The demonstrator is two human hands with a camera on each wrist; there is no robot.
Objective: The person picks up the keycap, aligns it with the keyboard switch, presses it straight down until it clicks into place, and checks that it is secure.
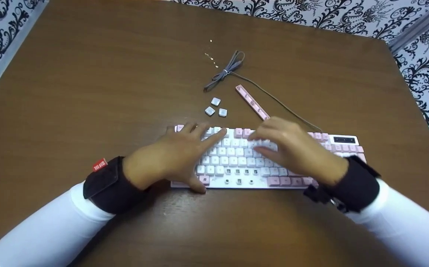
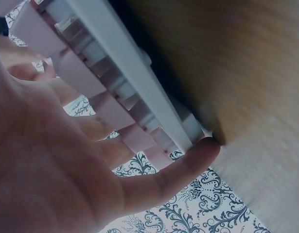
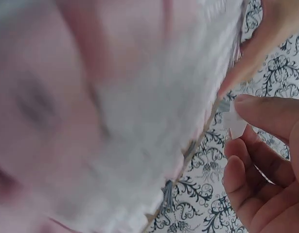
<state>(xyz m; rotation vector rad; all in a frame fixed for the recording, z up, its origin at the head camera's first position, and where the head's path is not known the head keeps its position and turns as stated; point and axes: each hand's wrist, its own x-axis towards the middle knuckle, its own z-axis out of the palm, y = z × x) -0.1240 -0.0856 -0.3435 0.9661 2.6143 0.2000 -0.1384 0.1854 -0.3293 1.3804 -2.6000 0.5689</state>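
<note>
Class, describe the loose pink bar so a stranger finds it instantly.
On the brown table, find the keyboard. Beyond its far edge, between three loose white keycaps and the grey cord, lies the slanted pink bar, much longer than those keycaps.

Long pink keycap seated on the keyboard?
No, the long pink keycap lies on the table, beyond the far edge of the keyboard.

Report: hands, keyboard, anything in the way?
Left hand spread over keyboard, right hand pinching white keycap. Bare switches in front rows. Pink spacebar, three loose keycaps beyond, apparently not in the way.
</note>
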